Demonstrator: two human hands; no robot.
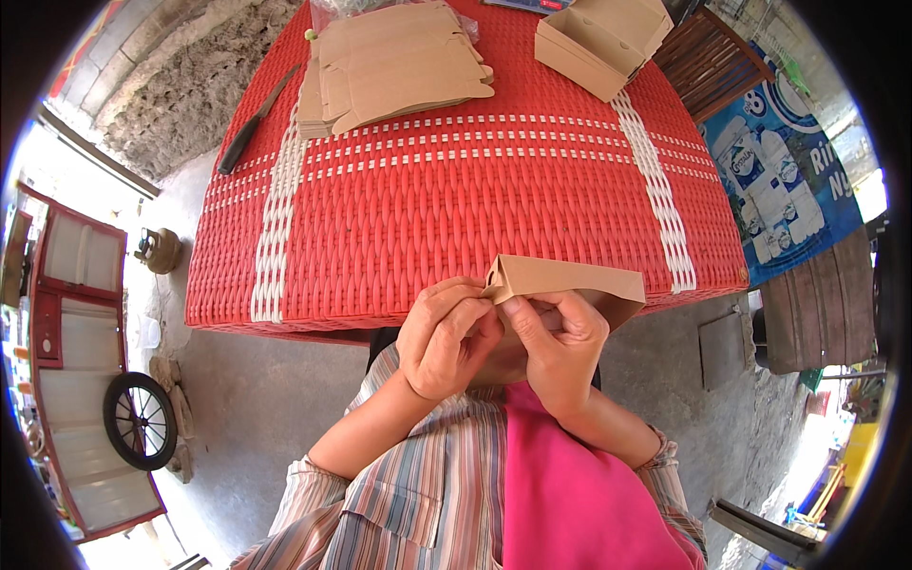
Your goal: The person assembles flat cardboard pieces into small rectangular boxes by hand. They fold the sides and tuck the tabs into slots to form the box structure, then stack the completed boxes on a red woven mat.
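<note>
Close to my body, at the near edge of the red woven table (456, 204), I hold a partly folded brown cardboard box (570, 275). My left hand (445, 334) pinches a small flap at the box's left corner. Against that same corner, my right hand (560, 347) grips the near wall with thumb and fingers. The box's right end stands raised, and its lower part is partly hidden behind my right hand. Toward the far left of the table lies a stack of flat cardboard blanks (399, 66). At the far right stands a folded, open cardboard box (603, 47).
A knife (256, 119) with a dark handle lies near the table's left edge. Clear plastic wrapping (347, 8) is behind the blanks. A brown wooden slatted piece (712, 62) and a blue banner (784, 171) are at the right. A spoked wheel (140, 421) stands at the left.
</note>
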